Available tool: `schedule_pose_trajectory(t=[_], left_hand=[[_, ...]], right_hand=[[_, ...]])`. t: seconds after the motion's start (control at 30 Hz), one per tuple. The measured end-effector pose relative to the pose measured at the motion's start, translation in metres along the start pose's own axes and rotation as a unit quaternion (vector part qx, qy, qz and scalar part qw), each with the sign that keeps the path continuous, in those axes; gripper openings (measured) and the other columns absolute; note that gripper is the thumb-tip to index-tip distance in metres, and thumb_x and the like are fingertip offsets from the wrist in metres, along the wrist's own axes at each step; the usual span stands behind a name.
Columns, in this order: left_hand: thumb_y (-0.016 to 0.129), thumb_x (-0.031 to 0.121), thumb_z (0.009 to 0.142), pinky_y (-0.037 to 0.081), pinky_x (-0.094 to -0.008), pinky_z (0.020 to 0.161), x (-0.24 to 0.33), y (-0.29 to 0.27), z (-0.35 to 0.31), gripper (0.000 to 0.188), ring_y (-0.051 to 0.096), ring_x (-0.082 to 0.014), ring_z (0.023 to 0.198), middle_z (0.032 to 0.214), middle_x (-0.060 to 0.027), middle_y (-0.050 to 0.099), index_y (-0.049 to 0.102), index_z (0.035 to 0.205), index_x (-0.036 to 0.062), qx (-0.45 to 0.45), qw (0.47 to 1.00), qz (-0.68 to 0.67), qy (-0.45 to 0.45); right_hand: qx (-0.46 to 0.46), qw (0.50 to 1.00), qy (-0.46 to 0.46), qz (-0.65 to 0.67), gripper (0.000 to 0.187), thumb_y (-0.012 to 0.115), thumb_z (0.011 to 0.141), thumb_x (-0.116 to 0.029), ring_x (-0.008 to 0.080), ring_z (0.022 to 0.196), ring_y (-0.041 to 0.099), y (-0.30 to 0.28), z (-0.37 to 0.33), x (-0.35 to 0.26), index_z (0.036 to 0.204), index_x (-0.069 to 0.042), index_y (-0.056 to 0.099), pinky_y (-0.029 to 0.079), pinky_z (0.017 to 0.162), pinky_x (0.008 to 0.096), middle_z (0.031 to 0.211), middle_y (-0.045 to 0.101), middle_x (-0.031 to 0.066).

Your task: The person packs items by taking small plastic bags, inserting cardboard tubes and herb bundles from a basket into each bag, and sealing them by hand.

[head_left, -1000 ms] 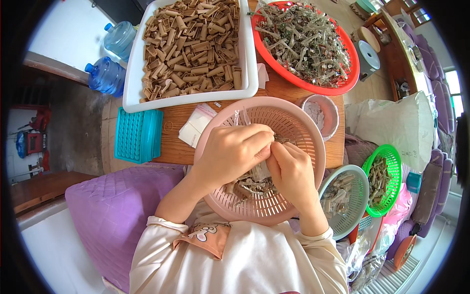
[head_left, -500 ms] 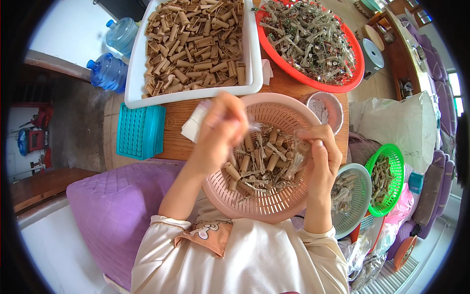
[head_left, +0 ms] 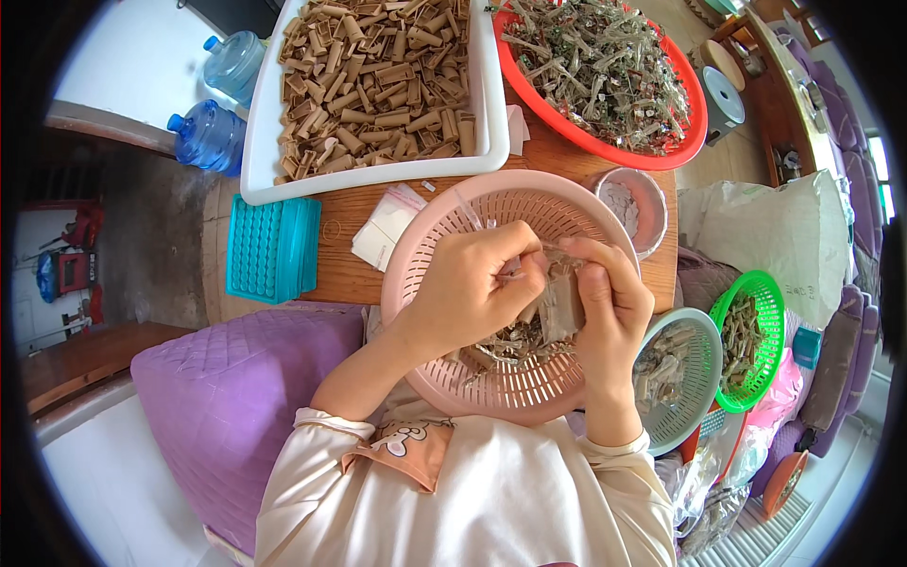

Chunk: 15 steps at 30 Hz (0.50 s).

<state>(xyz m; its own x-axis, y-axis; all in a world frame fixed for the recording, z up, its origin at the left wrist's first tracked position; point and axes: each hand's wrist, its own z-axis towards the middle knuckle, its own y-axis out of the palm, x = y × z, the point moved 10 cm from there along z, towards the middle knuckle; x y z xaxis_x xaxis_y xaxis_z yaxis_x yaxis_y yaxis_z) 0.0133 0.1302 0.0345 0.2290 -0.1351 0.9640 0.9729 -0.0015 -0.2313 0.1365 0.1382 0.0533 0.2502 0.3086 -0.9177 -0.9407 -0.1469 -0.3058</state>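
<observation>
Both my hands meet over a pink perforated basket (head_left: pixel 427 241). My left hand (head_left: pixel 487 283) is closed in a pinch, and a thin clear plastic strip (head_left: pixel 468 208) sticks up behind its knuckles. My right hand (head_left: pixel 614 307) pinches the top of a clear plastic packet (head_left: pixel 563 307) that hangs down with something brownish in it. The fingertips of both hands are close together at the packet's upper edge. Below them, brown pieces and crumpled clear wrappers (head_left: pixel 520 348) lie in the basket, largely hidden by my hands.
A white tray (head_left: pixel 378 180) of brown half-tubes and a red basket (head_left: pixel 694 132) of clear packets stand beyond. Around are a pink tub (head_left: pixel 652 222) of white powder, teal trays (head_left: pixel 269 250) and white packets (head_left: pixel 389 227). Grey-green (head_left: pixel 704 392) and green (head_left: pixel 770 345) baskets stand at right.
My left hand has come right and down to meet my right hand. The clear packet now hangs between them. The brown tubes in the basket are mostly covered from view.
</observation>
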Motion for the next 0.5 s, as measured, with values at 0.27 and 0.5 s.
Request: schedule_pose_trajectory(t=[0.27, 0.5], left_hand=[[0.057, 0.008, 0.078, 0.042, -0.0295, 0.044, 0.036, -0.004, 0.001, 0.007, 0.054, -0.0208, 0.049, 0.056, -0.0048, 0.052, 0.050, 0.076, 0.0057, 0.021, 0.979, 0.125, 0.161], [0.055, 0.013, 0.081, 0.040, -0.0298, 0.044, 0.025, -0.006, 0.005, 0.009, 0.052, -0.0176, 0.046, 0.054, -0.0045, 0.050, 0.051, 0.079, 0.0056, 0.059, 0.982, 0.101, 0.148]], right_hand=[[-0.035, 0.782, 0.181, 0.595, 0.021, 0.049, 0.089, -0.022, 0.0118, 0.078, 0.054, 0.029, -0.013, 0.040, 0.094, -0.002, 0.052, 0.045, 0.070, 0.0243, 0.090, 0.053, 0.0039], [-0.027, 0.821, 0.168, 0.545, 0.021, 0.048, 0.090, -0.021, 0.0117, 0.082, 0.054, 0.022, -0.011, 0.034, 0.094, -0.001, 0.053, 0.044, 0.071, 0.0231, 0.093, 0.053, 0.0052]])
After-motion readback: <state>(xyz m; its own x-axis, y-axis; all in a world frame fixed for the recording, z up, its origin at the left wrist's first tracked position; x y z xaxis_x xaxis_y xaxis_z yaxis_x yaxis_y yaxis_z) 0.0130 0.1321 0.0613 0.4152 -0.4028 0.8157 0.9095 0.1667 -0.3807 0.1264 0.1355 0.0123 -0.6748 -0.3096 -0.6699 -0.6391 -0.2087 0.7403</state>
